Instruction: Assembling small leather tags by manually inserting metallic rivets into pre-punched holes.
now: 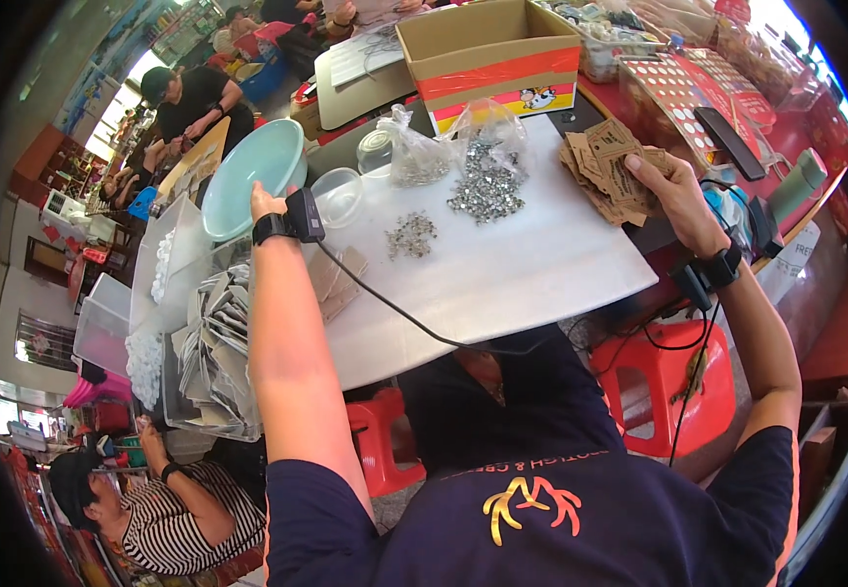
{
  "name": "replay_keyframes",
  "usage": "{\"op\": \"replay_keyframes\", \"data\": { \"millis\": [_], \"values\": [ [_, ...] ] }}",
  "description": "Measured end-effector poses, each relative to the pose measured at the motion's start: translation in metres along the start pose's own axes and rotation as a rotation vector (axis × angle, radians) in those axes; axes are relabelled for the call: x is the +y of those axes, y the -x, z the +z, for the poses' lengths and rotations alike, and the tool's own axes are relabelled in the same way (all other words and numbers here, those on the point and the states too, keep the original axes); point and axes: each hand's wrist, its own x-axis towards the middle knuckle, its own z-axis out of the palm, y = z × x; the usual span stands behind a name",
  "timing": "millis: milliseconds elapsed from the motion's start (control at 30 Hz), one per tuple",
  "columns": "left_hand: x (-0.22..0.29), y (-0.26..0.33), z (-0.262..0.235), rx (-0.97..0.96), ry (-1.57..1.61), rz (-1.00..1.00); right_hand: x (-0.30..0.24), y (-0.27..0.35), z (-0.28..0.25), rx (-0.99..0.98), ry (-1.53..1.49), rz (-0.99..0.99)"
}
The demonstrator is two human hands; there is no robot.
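Our right hand (673, 186) grasps a fanned stack of small brown cardboard tags (608, 168) at the far right edge of the white worktop (522, 264). Our left hand (266, 203) reaches far left to the pale green bowl (248, 176), its grip hidden from us.

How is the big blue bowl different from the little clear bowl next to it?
The blue bowl is much larger than the clear bowl. The blue bowl is solid pale teal; the clear bowl is see-through. The blue bowl is tipped up by the left hand; the clear bowl sits flat on the white table. Both are round.
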Motion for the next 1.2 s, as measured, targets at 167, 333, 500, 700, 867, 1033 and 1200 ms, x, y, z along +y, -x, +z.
{"op": "replay_keyframes", "data": {
  "millis": [167, 333, 500, 700, 867, 1033, 1200],
  "values": [
    [0.036, 0.065, 0.027, 0.045, -1.484, 0.583, 0.004, -0.012, -0.013, 0.045, 0.220, -0.120],
    [0.050, 0.137, 0.067, -0.013, -0.444, 0.188, 0.006, -0.036, -0.032, 0.111, 0.431, -0.102],
    [0.072, 0.216, 0.113, -0.077, 0.304, -0.177, 0.035, -0.067, -0.052, 0.199, 0.649, -0.101],
    [0.063, 0.289, 0.112, -0.169, 0.161, -0.168, 0.065, -0.095, -0.037, 0.246, 0.931, -0.239],
    [0.048, 0.333, 0.098, -0.311, 0.071, -0.239, 0.076, -0.089, -0.014, -0.096, 1.135, -0.201],
    [0.040, 0.367, 0.073, -0.418, 0.034, -0.343, 0.066, -0.093, -0.021, -0.139, 1.050, -0.060],
    [0.037, 0.385, 0.050, -0.458, 0.013, -0.326, 0.075, -0.098, -0.030, -0.085, 1.115, -0.031]
  ]
}}
